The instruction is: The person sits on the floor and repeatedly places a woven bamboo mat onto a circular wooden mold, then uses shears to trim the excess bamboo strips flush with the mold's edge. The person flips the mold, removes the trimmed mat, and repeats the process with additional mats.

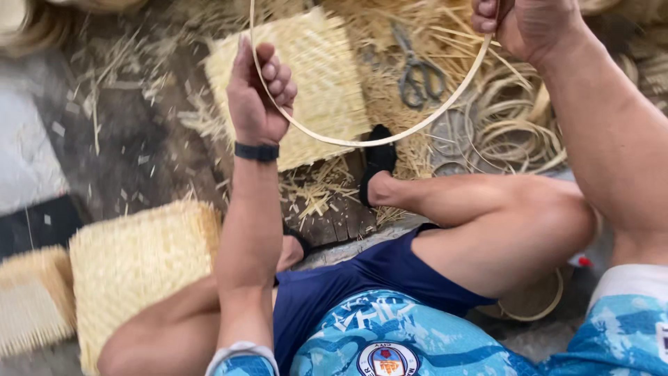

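A thin pale bamboo strip (390,137) curves in a wide loop in front of me, above my knees. My left hand (259,90) grips the loop's left side, fingers curled round it, a dark band on the wrist. At the top right my right hand (523,24) is closed on the other side of the loop. Below the loop lies a square woven bamboo mat (313,83) on the ground.
Metal scissors (417,73) lie on loose straw beyond the loop. Coiled bamboo strips (511,129) sit at the right. A woven mat (136,268) and another (31,299) lie at the lower left. My bent legs and a black sock (379,163) fill the middle.
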